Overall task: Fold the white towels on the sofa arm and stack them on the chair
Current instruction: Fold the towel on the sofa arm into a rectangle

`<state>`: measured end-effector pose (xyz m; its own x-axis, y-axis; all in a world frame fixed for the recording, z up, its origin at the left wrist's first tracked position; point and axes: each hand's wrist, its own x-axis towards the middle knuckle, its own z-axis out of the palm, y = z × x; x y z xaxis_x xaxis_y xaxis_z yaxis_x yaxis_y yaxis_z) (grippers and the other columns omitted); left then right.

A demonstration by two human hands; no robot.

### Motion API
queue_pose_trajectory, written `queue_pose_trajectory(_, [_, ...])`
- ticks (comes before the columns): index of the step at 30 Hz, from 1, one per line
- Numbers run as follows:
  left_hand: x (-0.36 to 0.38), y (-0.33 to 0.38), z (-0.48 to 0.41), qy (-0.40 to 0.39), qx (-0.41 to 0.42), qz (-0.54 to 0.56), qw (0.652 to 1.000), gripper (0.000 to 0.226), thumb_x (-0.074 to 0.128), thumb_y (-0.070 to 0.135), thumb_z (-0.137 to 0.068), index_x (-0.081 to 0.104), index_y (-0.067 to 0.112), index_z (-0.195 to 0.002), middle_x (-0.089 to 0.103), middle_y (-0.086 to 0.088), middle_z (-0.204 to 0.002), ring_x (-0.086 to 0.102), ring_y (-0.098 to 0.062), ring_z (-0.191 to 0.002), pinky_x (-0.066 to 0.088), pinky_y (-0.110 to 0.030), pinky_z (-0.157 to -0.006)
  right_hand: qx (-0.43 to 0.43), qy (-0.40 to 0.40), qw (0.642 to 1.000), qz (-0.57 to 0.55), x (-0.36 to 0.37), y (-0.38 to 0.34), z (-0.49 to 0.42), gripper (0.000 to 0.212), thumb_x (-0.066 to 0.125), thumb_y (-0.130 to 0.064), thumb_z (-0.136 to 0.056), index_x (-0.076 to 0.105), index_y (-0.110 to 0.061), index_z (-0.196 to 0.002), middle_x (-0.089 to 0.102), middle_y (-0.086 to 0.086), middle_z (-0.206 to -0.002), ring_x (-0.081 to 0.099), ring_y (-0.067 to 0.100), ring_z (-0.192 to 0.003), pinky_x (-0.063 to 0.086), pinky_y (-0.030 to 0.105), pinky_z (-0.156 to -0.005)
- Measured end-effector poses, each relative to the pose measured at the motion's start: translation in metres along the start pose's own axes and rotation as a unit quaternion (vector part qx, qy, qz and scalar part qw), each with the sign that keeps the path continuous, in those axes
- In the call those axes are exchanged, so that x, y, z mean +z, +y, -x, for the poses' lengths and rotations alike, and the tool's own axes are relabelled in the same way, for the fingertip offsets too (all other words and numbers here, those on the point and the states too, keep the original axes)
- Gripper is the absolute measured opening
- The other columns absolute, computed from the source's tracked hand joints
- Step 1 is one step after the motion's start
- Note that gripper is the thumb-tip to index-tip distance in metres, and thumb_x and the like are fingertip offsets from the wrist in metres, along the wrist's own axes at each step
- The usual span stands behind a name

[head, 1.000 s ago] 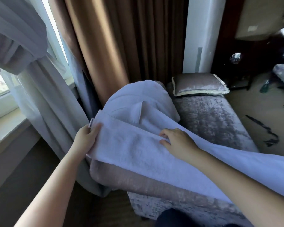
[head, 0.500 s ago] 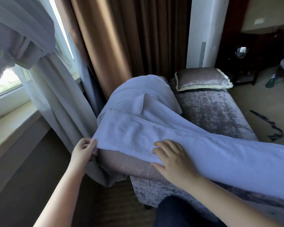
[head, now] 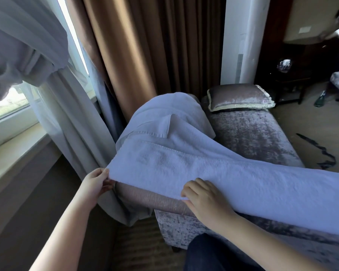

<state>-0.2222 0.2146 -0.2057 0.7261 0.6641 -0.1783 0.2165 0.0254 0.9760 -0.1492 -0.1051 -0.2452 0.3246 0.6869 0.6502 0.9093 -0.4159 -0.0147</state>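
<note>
While left hand (head: 95,182) pinches corner of white towel (head: 184,163), right hand (head: 205,200) grips its near edge, sofa arm (head: 151,198) beneath

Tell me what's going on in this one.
A person has a white towel laid across the sofa arm. The left hand pinches its near corner, and the right hand grips its near edge further along. A second towel lies rumpled behind it. Nothing looks folded yet.

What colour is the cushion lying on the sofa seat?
The cushion is greyish-mauve velvet with pale cream trim; the head view shows it.
</note>
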Motion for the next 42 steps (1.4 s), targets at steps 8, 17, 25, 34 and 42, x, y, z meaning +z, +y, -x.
queue_pose_trajectory(8, [0.045, 0.017, 0.016, 0.154, 0.286, -0.337, 0.884, 0.035, 0.058, 0.024, -0.094, 0.055, 0.01, -0.126, 0.056, -0.011, -0.127, 0.048, -0.034, -0.118, 0.041, -0.043, -0.096, 0.132, 0.048, 0.99, 0.017, -0.043, 0.048, 0.015, 0.031, 0.048, -0.037, -0.093, 0.068, -0.015, -0.099, 0.064, -0.004, -0.102, 0.059, 0.017, -0.092, 0.047, 0.03, -0.074])
queue_pose_trajectory(17, [0.248, 0.045, 0.062, -0.14, 0.576, -0.334, 0.733, 0.029, 0.04, 0.021, -0.089, 0.067, 0.011, -0.092, 0.068, -0.004, -0.093, 0.062, -0.031, -0.085, 0.052, -0.04, -0.068, 0.291, 0.067, 0.945, 0.132, -0.131, 0.163, 0.09, 0.034, 0.037, -0.026, -0.094, 0.067, -0.011, -0.093, 0.066, 0.003, -0.098, 0.056, 0.025, -0.087, 0.046, 0.037, -0.073])
queue_pose_trajectory(25, [0.414, 0.059, 0.034, -0.162, 0.547, -0.553, 0.607, 0.021, 0.047, 0.015, -0.097, 0.056, 0.017, -0.116, 0.059, -0.001, -0.114, 0.051, -0.025, -0.11, 0.038, -0.034, -0.081, 0.36, 0.083, 0.911, 0.182, -0.178, 0.243, 0.126, 0.035, 0.034, -0.025, -0.088, 0.067, -0.014, -0.087, 0.066, 0.001, -0.091, 0.059, 0.03, -0.083, 0.051, 0.041, -0.072])
queue_pose_trajectory(34, [0.443, 0.036, 0.002, -0.264, 0.388, -0.723, 0.508, 0.032, 0.036, 0.033, -0.104, 0.057, 0.018, -0.123, 0.059, 0.0, -0.127, 0.053, -0.023, -0.118, 0.039, -0.034, -0.092, 0.278, 0.098, 0.939, 0.175, -0.123, 0.295, 0.106, 0.027, 0.039, -0.014, -0.085, 0.066, -0.013, -0.089, 0.065, 0.0, -0.092, 0.056, 0.021, -0.084, 0.035, 0.03, -0.076])
queue_pose_trajectory(42, [0.441, 0.043, 0.005, -0.371, 0.283, -0.646, 0.603, 0.028, 0.051, 0.041, -0.097, 0.065, 0.017, -0.097, 0.061, 0.0, -0.104, 0.057, -0.021, -0.101, 0.043, -0.029, -0.08, 0.281, 0.082, 0.944, 0.155, -0.121, 0.297, 0.11, 0.029, 0.036, -0.013, -0.081, 0.065, -0.011, -0.087, 0.064, 0.002, -0.085, 0.059, 0.027, -0.079, 0.031, 0.029, -0.074])
